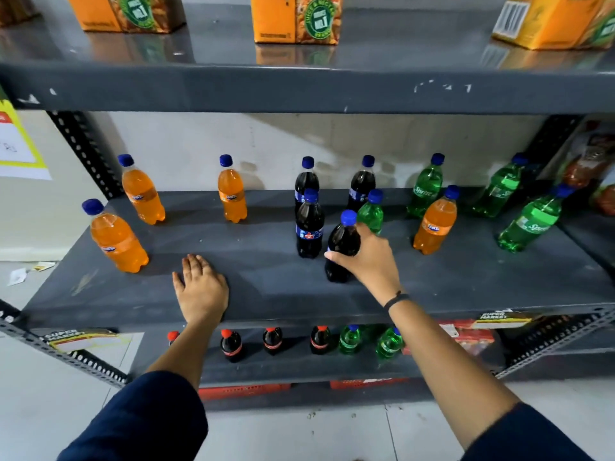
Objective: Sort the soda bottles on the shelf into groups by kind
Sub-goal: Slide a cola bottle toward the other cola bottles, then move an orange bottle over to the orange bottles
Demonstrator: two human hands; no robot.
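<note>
head view: the dark cola bottle (pixel 342 247) stands front-centre on the shelf (pixel 100 294), right hand (pixel 367 261) wrapped around its middle; another cola (pixel 309 224) sits close at ten o'clock, a green one (pixel 372 211) just behind at one o'clock; a careless swing could topple either; left hand (pixel 202 289) lies flat, open, empty.

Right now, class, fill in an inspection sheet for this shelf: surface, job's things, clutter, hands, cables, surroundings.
Surface: grey middle shelf, bare along the front.
Job's things: four orange bottles, four dark cola bottles, four green bottles; one orange bottle stands among the green ones.
Clutter: nothing seen.
Hands: right hand grips a cola bottle; left hand lies flat on the shelf.
Cables: nothing seen.
Surroundings: orange cartons above, more bottles below.
</note>
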